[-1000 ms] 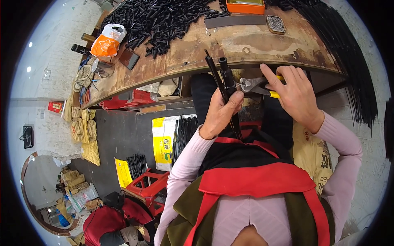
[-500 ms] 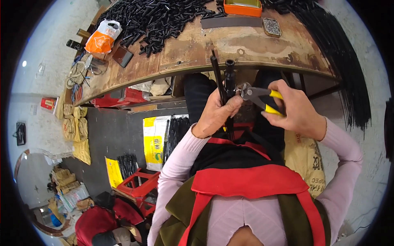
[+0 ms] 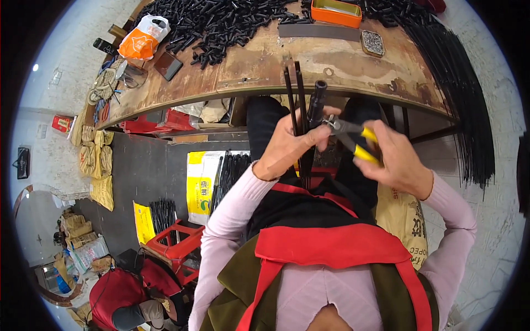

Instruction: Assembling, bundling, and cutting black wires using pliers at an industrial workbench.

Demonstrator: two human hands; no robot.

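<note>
My left hand [image 3: 292, 142] is closed around several thin black rods [image 3: 288, 88] and a black plastic tube [image 3: 316, 102] with a wider, hollow upper end. The rods and the tube stand roughly upright over my lap, their lower ends running down towards my apron. My right hand [image 3: 397, 160] grips pliers [image 3: 346, 129] with yellow handles. Their metal jaws meet the tube's right side by my left fingertips; whether something small sits between the jaws is hidden.
Ahead stands a worn wooden table [image 3: 243, 71] with a heap of black tubes [image 3: 221, 27], a tin of small metal pieces [image 3: 372, 43] and an orange box [image 3: 337, 12]. Long black rods [image 3: 469, 110] hang over its right end. A red stool [image 3: 179, 243] and another person [image 3: 127, 298] are at lower left.
The tube now leans slightly to the right, and the rods have fanned apart in my left hand. The pliers stay at the tube, their handles a little lower.
</note>
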